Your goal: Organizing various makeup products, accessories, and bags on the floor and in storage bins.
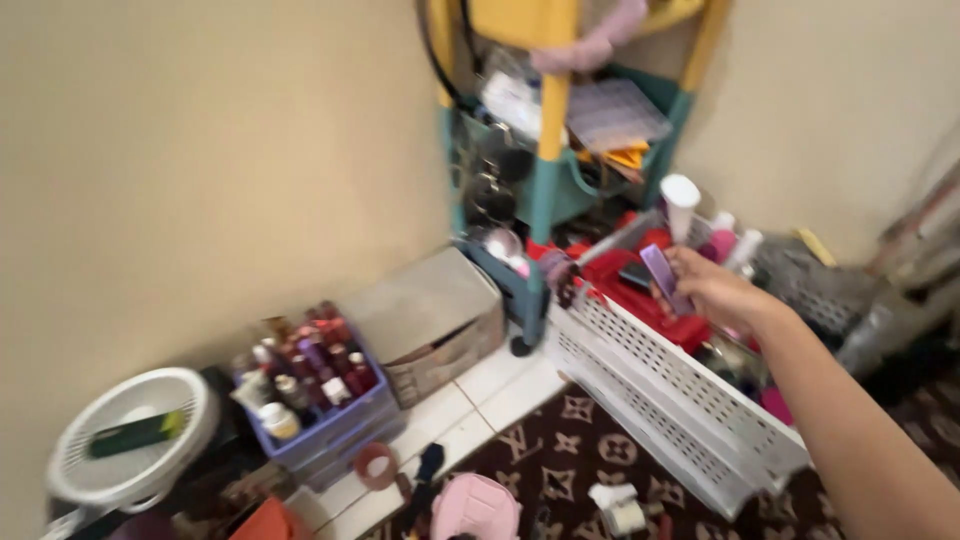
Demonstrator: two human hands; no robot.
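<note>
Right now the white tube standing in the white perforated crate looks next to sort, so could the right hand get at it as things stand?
Probably yes, though not freely. The right hand is beside the white tube, with nothing between them, but its fingers already hold a purple flat item over the crate.

The white tiled floor point(500, 385), partly covered by a dark brown patterned rug point(580, 455), carries a long white perforated plastic basket point(660, 400), a grey cardboard box point(430, 320), a blue plastic crate of small bottles point(330, 425), a round white plastic basket point(130, 440) and a pink plastic container point(475, 505)
</note>
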